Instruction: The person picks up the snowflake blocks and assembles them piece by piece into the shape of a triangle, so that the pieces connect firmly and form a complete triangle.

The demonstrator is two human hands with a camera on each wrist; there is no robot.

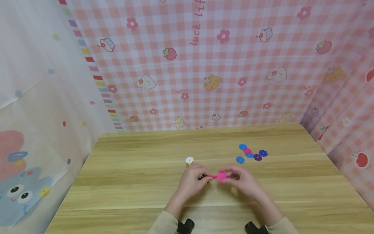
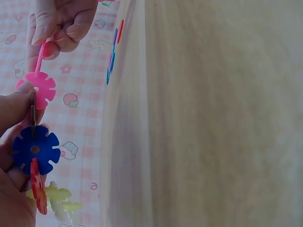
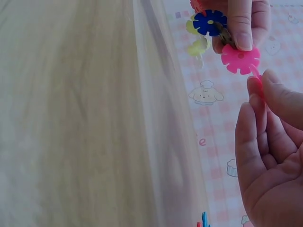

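Here, nearest the body, two beige sleeves (image 1: 163,224) enter from the bottom edge, and both hands meet just above the wooden table (image 1: 122,182). The left hand (image 1: 191,180) grips a chain of snowflake discs (image 2: 35,156): thumb and fingers pinch the stem between a pink disc (image 2: 40,88) and a dark blue disc (image 2: 36,149), with a red disc and pale yellow discs trailing below toward the palm. The right hand (image 1: 242,180) pinches a second pink disc (image 3: 256,80), seen edge-on, between thumb and fingertips; its edge touches the rim of the flat pink disc at the chain's free end. So the chain lies between the two hands, its pink end at the right fingertips.

Just beyond the left hand, a white disc (image 1: 189,160) lies alone on the table. Farther right, well apart from the hands, sits a loose cluster of blue, pink and purple discs (image 1: 251,153). Behind the table hangs a pink checked backdrop (image 1: 222,65) with cartoon prints.
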